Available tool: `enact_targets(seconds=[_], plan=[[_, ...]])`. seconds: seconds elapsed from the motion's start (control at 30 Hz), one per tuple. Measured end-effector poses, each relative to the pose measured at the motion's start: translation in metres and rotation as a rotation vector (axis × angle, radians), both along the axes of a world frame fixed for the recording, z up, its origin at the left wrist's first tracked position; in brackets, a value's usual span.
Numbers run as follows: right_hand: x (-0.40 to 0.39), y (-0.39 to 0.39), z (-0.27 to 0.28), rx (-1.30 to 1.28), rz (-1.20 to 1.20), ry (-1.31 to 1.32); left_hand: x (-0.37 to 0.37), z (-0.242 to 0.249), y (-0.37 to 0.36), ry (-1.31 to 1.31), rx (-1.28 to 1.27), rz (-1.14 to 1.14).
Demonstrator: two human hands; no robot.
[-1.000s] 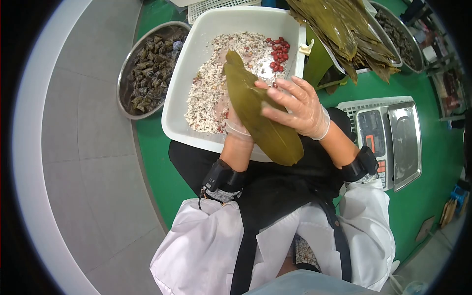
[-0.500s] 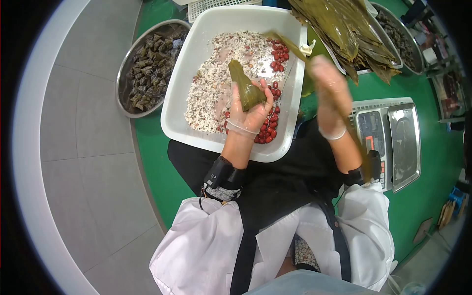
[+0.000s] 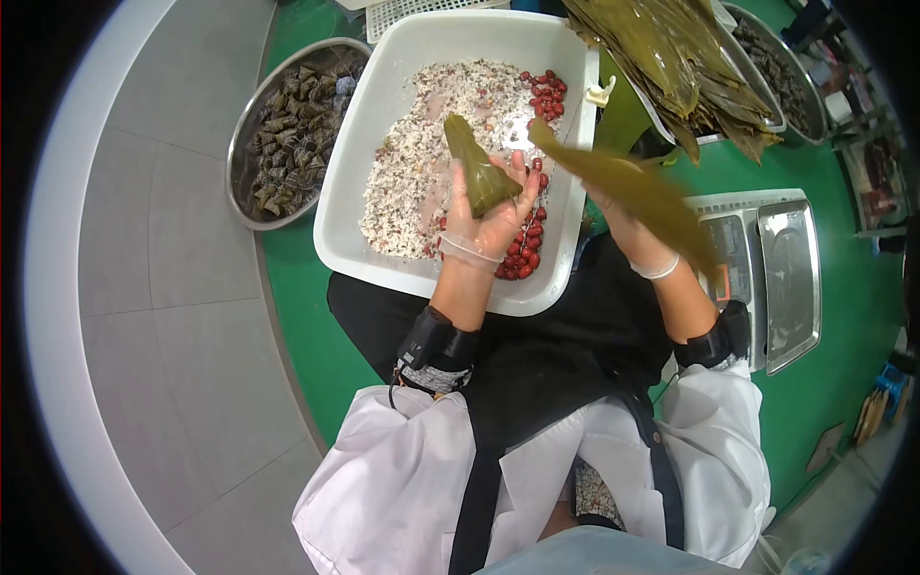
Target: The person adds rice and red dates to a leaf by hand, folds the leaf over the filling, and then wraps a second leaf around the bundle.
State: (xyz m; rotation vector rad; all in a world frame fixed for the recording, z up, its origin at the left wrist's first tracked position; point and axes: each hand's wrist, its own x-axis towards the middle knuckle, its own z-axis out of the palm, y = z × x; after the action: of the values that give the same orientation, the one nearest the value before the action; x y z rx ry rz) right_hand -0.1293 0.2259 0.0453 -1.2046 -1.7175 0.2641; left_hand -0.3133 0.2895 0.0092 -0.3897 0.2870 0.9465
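Note:
In my left hand (image 3: 487,216) rests a cone-shaped leaf-wrapped zongzi (image 3: 477,172), its narrow tip pointing up and away from me. The fingers curl around its wide end, above the white tub (image 3: 340,206). My right hand (image 3: 628,225), just right of the tub's rim, grips a long bamboo leaf (image 3: 642,187). That leaf slants across the hand and hides most of the fingers; its far end is blurred. Both hands wear clear gloves. Inside the tub lie a rice mixture (image 3: 407,182) and red dates (image 3: 522,254) along the right side.
A steel bowl of small wrapped zongzi (image 3: 292,144) stands left of the tub. A pile of leaves (image 3: 671,62) lies at the upper right, with another steel bowl (image 3: 781,77) beyond it. A scale (image 3: 788,278) sits on the green table (image 3: 843,240) at right.
My right hand has shifted a little down and turned, swinging the leaf from hanging along the forearm to lying slantwise across the hand. My left hand and the zongzi have barely moved.

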Motion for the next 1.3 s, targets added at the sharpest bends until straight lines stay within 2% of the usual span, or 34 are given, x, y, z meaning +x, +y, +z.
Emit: enact_targets(seconds=[0.03, 0.07, 0.17, 0.23, 0.27, 0.3, 0.37, 0.53, 0.73, 0.9, 1.13, 1.2, 1.3], plan=[[0.004, 0.002, 0.018, 0.096, 0.174, -0.118, 0.0, -0.002, 0.001, 0.0, -0.002, 0.001], [0.003, -0.001, 0.019, 0.076, 0.193, -0.135, -0.001, -0.007, 0.002, -0.008, 0.034, 0.008], [0.002, 0.0, 0.013, 0.179, 0.13, -0.164, -0.001, -0.004, 0.001, 0.0, 0.036, -0.001], [-0.001, -0.002, 0.012, 0.311, -0.107, -0.164, -0.002, -0.004, 0.0, 0.017, 0.002, -0.017], [0.0, -0.001, 0.013, 0.31, -0.108, -0.162, -0.004, -0.009, 0.001, -0.067, 0.065, -0.048], [0.001, 0.002, 0.016, 0.256, 0.036, -0.227, -0.005, -0.011, 0.001, -0.152, 0.128, -0.078], [0.003, 0.002, 0.009, 0.127, 0.256, -0.309, -0.003, -0.015, 0.004, -0.105, 0.091, -0.036], [0.0, -0.003, 0.006, 0.121, 0.252, -0.279, -0.003, -0.01, 0.001, -0.072, 0.121, 0.026], [0.002, -0.006, 0.003, 0.081, 0.378, -0.29, -0.005, -0.012, 0.003, -0.096, 0.119, 0.034], [0.007, -0.005, 0.008, 0.097, 0.227, -0.382, -0.005, 0.013, -0.006, -0.152, 0.092, 0.007], [0.007, -0.006, 0.006, 0.113, 0.252, -0.387, 0.0, 0.01, -0.004, -0.071, 0.094, 0.026], [0.008, -0.008, 0.003, -0.001, 0.264, -0.261, 0.001, 0.012, -0.006, 0.032, 0.079, -0.001], [0.008, -0.01, 0.002, -0.04, 0.296, -0.189, 0.001, 0.017, -0.009, 0.008, 0.133, -0.003]])
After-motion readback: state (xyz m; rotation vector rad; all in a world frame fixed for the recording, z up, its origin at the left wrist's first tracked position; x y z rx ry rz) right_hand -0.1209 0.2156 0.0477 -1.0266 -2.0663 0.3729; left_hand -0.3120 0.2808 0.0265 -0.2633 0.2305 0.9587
